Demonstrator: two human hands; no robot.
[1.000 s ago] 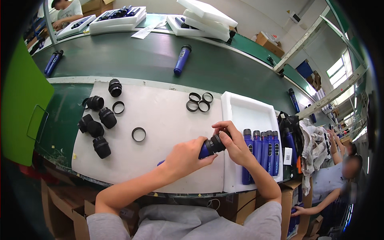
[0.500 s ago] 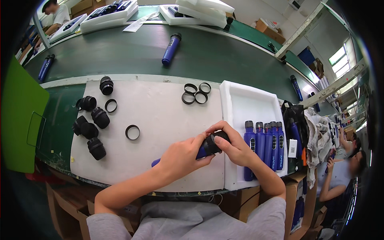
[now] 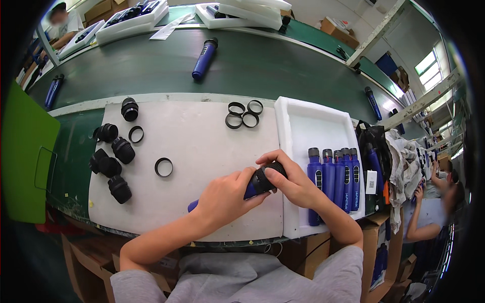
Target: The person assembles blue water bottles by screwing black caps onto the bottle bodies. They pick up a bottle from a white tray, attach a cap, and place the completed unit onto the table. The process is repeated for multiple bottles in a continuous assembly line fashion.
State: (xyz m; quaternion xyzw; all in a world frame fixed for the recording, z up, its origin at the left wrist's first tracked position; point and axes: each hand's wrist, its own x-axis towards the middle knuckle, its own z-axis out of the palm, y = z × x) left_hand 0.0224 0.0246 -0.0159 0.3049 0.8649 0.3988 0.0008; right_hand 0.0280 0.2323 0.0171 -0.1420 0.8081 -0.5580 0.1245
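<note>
Between my hands, tilted over the right part of the pale work mat [image 3: 202,136], is a blue microphone [image 3: 254,187] with a black head. My left hand [image 3: 225,196] wraps round its blue body, whose lower end shows below the palm. The fingers and thumb of my right hand [image 3: 290,182] close round the black head. To the left on the mat lie several black microphone heads [image 3: 123,150]. Loose black rings [image 3: 163,167] lie nearer the middle, and a group of black rings [image 3: 250,119] rests at the mat's far side.
Right of the mat, a white foam tray [image 3: 316,113] holds several headless blue microphone bodies [image 3: 328,177]. Beyond it runs a green conveyor belt [image 3: 146,63] carrying blue microphones [image 3: 204,59]. A green panel [image 3: 25,151] stands at the left. Co-workers sit at far left and right.
The blue microphones on the belt have shifted slightly left. My right hand still grips the black head, with its fingers slightly moved; my left hand keeps its hold on the body.
</note>
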